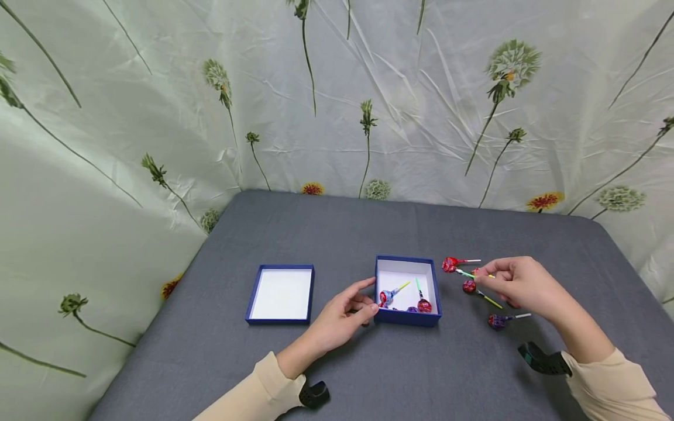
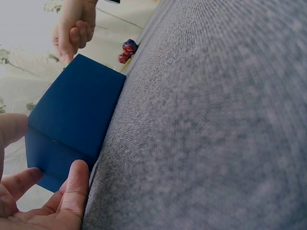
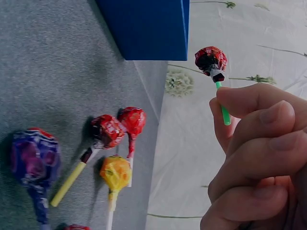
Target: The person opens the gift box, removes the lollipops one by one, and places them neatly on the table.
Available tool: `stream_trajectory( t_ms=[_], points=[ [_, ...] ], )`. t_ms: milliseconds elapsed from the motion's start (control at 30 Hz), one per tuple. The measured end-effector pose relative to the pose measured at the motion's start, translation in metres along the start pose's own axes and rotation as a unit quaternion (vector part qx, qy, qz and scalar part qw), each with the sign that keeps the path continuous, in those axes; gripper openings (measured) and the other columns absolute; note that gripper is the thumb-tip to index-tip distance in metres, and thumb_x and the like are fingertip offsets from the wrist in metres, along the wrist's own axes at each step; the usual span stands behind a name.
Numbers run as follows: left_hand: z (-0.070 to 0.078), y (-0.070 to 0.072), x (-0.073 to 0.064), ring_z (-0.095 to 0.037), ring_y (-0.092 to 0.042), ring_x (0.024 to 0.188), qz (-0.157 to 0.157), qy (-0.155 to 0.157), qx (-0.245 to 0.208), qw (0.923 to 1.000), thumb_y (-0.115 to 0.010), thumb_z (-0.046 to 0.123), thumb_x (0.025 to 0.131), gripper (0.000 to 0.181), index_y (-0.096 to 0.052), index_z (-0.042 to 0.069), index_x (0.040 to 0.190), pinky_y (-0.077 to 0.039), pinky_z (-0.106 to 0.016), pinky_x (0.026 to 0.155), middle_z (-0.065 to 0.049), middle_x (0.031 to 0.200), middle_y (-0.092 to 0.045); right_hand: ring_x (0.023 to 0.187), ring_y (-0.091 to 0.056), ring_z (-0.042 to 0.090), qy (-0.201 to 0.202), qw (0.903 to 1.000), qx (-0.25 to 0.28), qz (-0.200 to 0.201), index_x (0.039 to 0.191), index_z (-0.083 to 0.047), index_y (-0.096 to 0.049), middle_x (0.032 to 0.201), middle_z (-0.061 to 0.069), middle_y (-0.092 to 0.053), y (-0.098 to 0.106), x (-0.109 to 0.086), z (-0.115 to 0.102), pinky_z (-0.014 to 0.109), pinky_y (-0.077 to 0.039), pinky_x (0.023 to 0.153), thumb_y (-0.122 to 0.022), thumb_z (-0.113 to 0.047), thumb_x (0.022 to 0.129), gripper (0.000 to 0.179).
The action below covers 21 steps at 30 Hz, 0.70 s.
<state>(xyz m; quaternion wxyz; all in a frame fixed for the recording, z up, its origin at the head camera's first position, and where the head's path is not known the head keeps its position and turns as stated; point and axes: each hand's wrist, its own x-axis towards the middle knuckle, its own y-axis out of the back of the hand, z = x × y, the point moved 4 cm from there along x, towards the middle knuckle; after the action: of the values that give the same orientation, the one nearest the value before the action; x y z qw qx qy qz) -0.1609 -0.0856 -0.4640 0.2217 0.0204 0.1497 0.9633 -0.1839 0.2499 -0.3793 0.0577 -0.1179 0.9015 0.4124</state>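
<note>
My right hand (image 1: 526, 283) pinches the green stick of a red-and-dark wrapped lollipop (image 3: 211, 60) between thumb and forefinger. It hovers above loose lollipops to the right of an open blue box (image 1: 408, 317). My left hand (image 1: 339, 316) rests against the box's left side, its thumb at the near corner and its fingers fairly straight along the wall. Inside the box lie a blue-and-red lollipop (image 1: 387, 297) with a yellow stick and a red one (image 1: 424, 306) with a green stick. Purple wrappers (image 1: 412, 309) peek over the front wall, which partly hides them.
Left of my left hand lies a shallow blue-rimmed lid (image 1: 279, 293), white side up. On the grey cloth are a purple lollipop (image 3: 36, 155), a dark red one (image 3: 106, 132), a yellow one (image 3: 115, 171) and a red one (image 3: 133, 120). A flowered curtain (image 1: 337, 117) hangs behind the table.
</note>
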Motion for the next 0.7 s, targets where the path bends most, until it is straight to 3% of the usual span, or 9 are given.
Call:
stream_trajectory(
  t_ms=[700],
  points=[
    [0.0, 0.0, 0.0, -0.011, -0.065, 0.093, -0.005, 0.003, -0.009, 0.9999, -0.063, 0.034, 0.1, 0.055, -0.045, 0.025, 0.151, -0.053, -0.024, 0.076, -0.003, 0.113, -0.067, 0.048, -0.041, 0.006, -0.037, 0.9991, 0.007, -0.021, 0.104, -0.005, -0.072, 0.057, -0.006, -0.051, -0.021, -0.004, 0.031, 0.027, -0.038, 0.046, -0.069, -0.032, 0.094, 0.03]
  ],
)
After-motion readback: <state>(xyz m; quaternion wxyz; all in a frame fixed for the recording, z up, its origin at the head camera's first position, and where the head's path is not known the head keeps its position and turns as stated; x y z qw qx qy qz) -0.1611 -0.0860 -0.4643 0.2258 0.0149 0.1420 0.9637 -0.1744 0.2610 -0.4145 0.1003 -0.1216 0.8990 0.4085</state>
